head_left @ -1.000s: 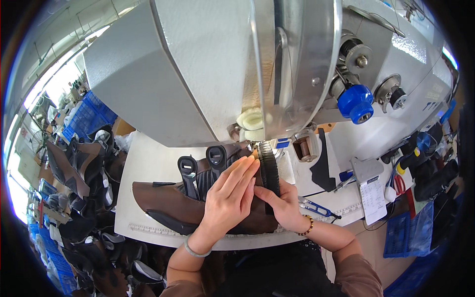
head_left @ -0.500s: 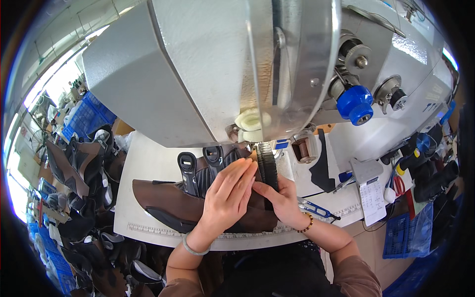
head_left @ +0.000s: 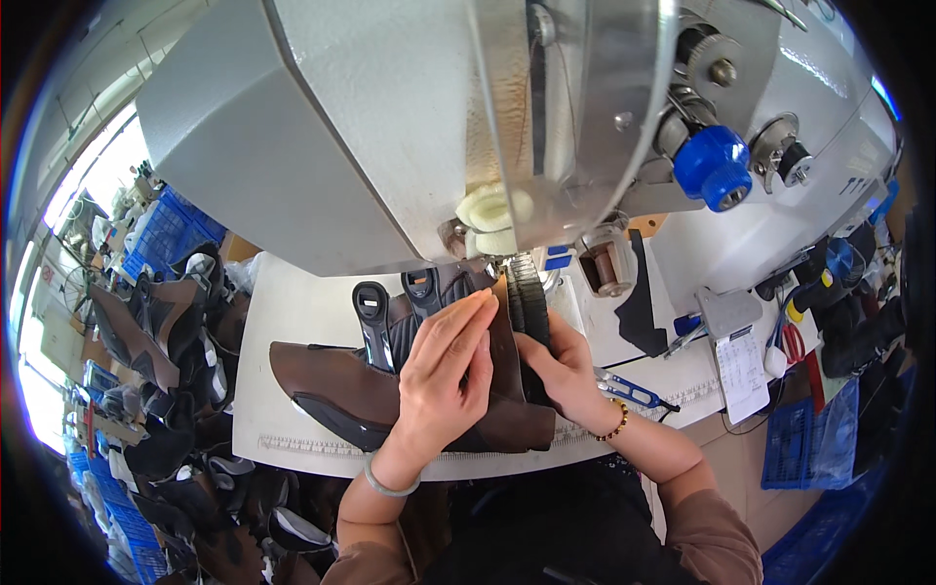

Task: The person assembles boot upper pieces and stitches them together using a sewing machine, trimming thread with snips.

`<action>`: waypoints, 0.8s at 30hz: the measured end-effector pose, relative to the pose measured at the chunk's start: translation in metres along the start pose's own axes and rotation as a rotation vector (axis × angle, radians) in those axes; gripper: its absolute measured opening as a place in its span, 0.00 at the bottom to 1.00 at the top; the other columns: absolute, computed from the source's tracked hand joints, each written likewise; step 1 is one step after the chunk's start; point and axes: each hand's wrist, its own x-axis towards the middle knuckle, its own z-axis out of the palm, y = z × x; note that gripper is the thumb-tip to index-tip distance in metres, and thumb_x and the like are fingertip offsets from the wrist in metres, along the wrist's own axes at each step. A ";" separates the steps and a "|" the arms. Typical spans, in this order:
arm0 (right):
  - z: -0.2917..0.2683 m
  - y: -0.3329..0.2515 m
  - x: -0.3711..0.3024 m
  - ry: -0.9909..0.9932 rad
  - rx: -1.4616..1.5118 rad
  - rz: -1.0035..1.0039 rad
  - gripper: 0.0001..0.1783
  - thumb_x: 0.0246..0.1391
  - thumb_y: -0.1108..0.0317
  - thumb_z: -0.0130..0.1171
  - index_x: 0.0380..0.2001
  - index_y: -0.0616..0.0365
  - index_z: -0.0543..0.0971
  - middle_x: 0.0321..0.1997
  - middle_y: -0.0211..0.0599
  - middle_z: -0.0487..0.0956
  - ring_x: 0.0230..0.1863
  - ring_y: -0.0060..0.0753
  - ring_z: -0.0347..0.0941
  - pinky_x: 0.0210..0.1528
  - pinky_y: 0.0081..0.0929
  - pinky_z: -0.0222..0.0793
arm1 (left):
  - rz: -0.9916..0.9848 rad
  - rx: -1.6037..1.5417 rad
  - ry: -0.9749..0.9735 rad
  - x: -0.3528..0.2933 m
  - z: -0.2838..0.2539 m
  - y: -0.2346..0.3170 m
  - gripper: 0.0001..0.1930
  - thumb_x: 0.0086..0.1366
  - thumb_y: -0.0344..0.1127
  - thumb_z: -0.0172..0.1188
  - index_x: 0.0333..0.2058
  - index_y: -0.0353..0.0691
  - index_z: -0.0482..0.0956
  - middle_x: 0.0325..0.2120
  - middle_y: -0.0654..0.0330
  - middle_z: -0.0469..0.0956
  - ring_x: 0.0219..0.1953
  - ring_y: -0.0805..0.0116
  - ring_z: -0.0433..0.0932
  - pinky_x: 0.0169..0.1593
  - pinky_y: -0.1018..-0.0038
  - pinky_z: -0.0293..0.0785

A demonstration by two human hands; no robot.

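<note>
Head view: the brown upper of a shoe lies across the white counter, its inner end beneath the head of a grey sewing machine. Two black slotted straps rise from its far edge, and a black ribbed band runs along its right part toward the needle area. The left hand rests on the upper, its grip unclosed, the fingers straight and pressed together. The grip of the right hand pinches the near part of the band between thumb and fingers. A ruler strip follows the counter's near edge. To the right lie a black cut piece and a blue-handled tool, the latter just beside the right wrist.
</note>
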 end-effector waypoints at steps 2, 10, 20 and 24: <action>0.001 0.000 0.003 -0.022 -0.321 -0.100 0.16 0.55 0.77 0.49 0.48 0.64 0.70 0.40 0.27 0.74 0.40 0.10 0.66 0.41 0.12 0.64 | -0.055 -0.030 0.031 0.000 0.000 0.000 0.17 0.51 0.16 0.56 0.41 0.30 0.77 0.41 0.52 0.76 0.42 0.57 0.76 0.45 0.70 0.73; -0.006 -0.002 0.008 -0.083 -0.399 -0.140 0.13 0.52 0.79 0.52 0.43 0.65 0.73 0.33 0.23 0.75 0.34 0.09 0.66 0.34 0.12 0.66 | -0.040 -0.005 0.023 0.002 0.002 0.005 0.16 0.50 0.17 0.56 0.40 0.31 0.78 0.40 0.54 0.77 0.42 0.58 0.76 0.45 0.71 0.73; -0.011 -0.001 0.003 -0.051 -0.252 -0.012 0.11 0.52 0.76 0.54 0.40 0.65 0.74 0.31 0.22 0.75 0.31 0.08 0.66 0.30 0.11 0.64 | 0.022 0.152 -0.092 0.001 0.003 0.013 0.23 0.46 0.16 0.55 0.44 0.30 0.75 0.46 0.54 0.73 0.46 0.58 0.74 0.46 0.70 0.74; -0.010 0.000 0.002 -0.045 -0.270 0.004 0.12 0.52 0.75 0.55 0.41 0.65 0.73 0.31 0.23 0.75 0.31 0.09 0.66 0.31 0.11 0.65 | 0.014 0.138 -0.091 0.001 0.003 0.010 0.22 0.46 0.16 0.55 0.45 0.30 0.75 0.46 0.54 0.73 0.46 0.58 0.74 0.46 0.70 0.74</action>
